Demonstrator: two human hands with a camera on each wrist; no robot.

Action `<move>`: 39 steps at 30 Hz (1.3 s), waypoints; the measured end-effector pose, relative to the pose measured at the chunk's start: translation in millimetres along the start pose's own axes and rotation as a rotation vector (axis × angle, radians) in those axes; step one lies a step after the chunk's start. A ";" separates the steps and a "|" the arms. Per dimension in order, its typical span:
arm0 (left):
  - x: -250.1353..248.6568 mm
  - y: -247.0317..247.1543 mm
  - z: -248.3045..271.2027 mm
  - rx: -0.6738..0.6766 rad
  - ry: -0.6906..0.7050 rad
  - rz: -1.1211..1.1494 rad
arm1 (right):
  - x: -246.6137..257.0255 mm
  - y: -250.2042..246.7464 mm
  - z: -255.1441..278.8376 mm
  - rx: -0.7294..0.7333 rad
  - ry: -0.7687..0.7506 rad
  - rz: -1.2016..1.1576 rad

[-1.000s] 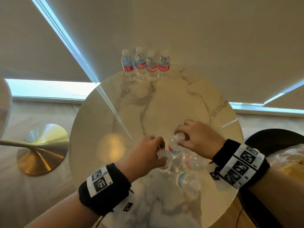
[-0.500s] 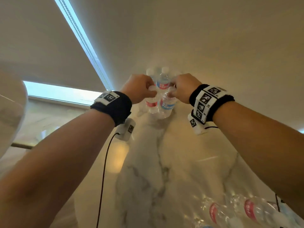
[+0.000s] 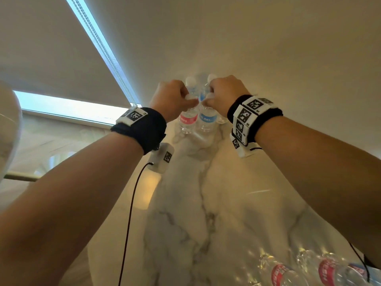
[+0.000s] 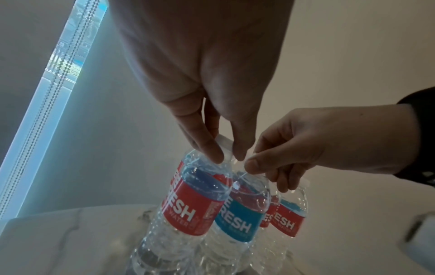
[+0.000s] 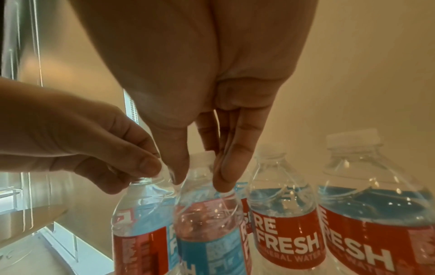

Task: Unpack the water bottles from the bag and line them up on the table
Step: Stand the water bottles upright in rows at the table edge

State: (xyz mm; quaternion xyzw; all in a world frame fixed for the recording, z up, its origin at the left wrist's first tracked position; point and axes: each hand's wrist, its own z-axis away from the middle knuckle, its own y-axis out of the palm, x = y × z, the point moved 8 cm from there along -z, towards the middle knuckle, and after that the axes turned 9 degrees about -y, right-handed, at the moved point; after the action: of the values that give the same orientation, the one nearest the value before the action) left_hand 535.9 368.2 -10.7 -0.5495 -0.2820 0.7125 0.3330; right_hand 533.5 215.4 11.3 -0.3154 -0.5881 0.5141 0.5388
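My left hand (image 3: 190, 100) pinches the white cap of a red-labelled water bottle (image 3: 188, 120). My right hand (image 3: 207, 100) pinches the cap of a blue-labelled water bottle (image 3: 207, 119) right beside it. Both bottles hang upright with their bases at or just above the marble table (image 3: 237, 203), close in front of the standing row of bottles (image 3: 191, 81) at the far edge. In the left wrist view my left hand (image 4: 227, 158) nips the red-labelled bottle (image 4: 188, 210) by its neck. In the right wrist view my right hand (image 5: 197, 180) holds the blue-labelled bottle (image 5: 207, 232).
More bottles (image 3: 329, 271) lie on their sides at the table's near right, in crinkled clear plastic. Two red-labelled bottles (image 5: 284, 234) stand to the right of my right hand. Window blinds (image 3: 268, 38) hang just behind the row. A cable (image 3: 127, 223) trails under my left wrist.
Both hands lifted a bottle each by the cap from the near pile and carried them to the far row. In the last half second they sank slightly toward the table.
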 end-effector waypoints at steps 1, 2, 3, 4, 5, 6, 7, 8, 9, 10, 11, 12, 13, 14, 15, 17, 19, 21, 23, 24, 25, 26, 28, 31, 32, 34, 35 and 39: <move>-0.7 0.2 0.3 0.001 -0.006 0.005 | 0.2 -0.7 -1.0 -0.003 0.011 0.013; -1.8 -0.2 0.5 0.000 -0.010 0.008 | 0.2 -1.6 -1.8 0.002 0.015 0.020; -2.8 -0.6 1.0 -0.003 -0.015 0.008 | 0.2 -1.7 -2.5 0.016 0.014 0.024; -2.5 -0.5 0.8 -0.005 -0.021 0.009 | 0.1 -0.7 -3.0 0.041 0.008 0.027; -1.8 -0.3 0.1 -0.004 -0.029 0.009 | 0.4 0.4 -3.7 0.064 -0.002 0.032; -0.7 0.0 -0.4 -0.001 -0.036 0.011 | 1.6 1.5 -4.8 0.077 -0.013 0.041; 0.0 0.2 -0.3 0.003 -0.041 0.016 | 2.8 1.7 -5.7 0.078 -0.018 0.052; 0.5 0.9 -0.2 0.009 -0.041 0.023 | 3.2 1.5 -5.8 0.072 -0.009 0.061; 0.4 1.4 0.2 0.015 -0.038 0.026 | 3.3 0.6 -5.9 0.061 0.003 0.066; 0.1 1.8 0.7 0.019 -0.032 0.022 | 3.4 0.0 -5.6 0.057 0.014 0.074; -0.5 2.1 1.6 0.022 -0.023 0.014 | 3.7 0.4 -4.7 0.069 0.017 0.085; -0.9 2.2 2.0 0.022 -0.017 0.007 | 3.8 1.7 -4.0 0.091 0.013 0.098; -0.8 1.9 2.5 0.021 -0.011 0.003 | 4.9 3.5 -4.1 0.107 -0.002 0.108; 0.0 1.6 2.7 0.019 -0.009 0.001 | 6.2 4.7 -4.1 0.108 -0.017 0.111; 0.7 1.3 2.9 0.016 -0.006 0.001 | 7.2 4.6 -3.7 0.087 -0.025 0.106; 2.3 1.4 3.2 0.015 -0.005 0.013 | 6.4 4.0 -1.9 0.023 0.005 0.066; 4.2 1.7 2.7 0.012 -0.007 0.018 | 5.6 4.0 0.7 -0.031 0.042 0.024; 5.5 2.2 2.7 0.013 -0.008 0.013 | 3.3 5.7 3.9 -0.056 0.071 -0.014; 5.8 2.1 2.8 0.016 -0.007 0.003 | 3.2 6.3 8.6 -0.050 0.078 -0.040; 5.8 1.4 3.1 0.013 -0.005 -0.009 | 3.5 5.8 11.7 -0.034 0.078 -0.048; 5.7 0.3 4.4 0.009 -0.001 -0.027 | 3.9 4.3 16.6 -0.012 0.079 -0.057; 5.5 -1.4 6.7 0.002 0.007 -0.045 | 4.9 0.4 24.1 0.007 0.084 -0.060; 4.3 -6.6 14.2 -0.021 0.038 -0.068 | 4.9 -11.5 45.6 0.024 0.099 -0.069; -0.7 -17.2 37.8 -0.063 0.099 -0.069 | 1.6 -29.9 98.2 0.044 0.114 -0.115; -3.7 -19.6 49.7 -0.071 0.126 -0.062 | -0.4 -35.2 121.6 0.065 0.127 -0.117; -10.0 -21.7 82.3 -0.063 0.185 -0.024 | -4.9 -42.5 174.5 0.115 0.159 -0.119; -13.2 -19.6 102.9 -0.039 0.208 -0.006 | -5.9 -44.9 204.4 0.139 0.172 -0.144; -25.9 12.2 206.8 0.144 0.321 -0.011 | -4.8 -37.4 324.1 0.246 0.205 -0.235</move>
State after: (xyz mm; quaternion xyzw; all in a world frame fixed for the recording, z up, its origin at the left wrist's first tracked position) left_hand 337.6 332.9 44.4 -0.6292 -0.1766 0.6322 0.4162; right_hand 230.9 115.0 80.5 -0.2272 -0.4958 0.4806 0.6867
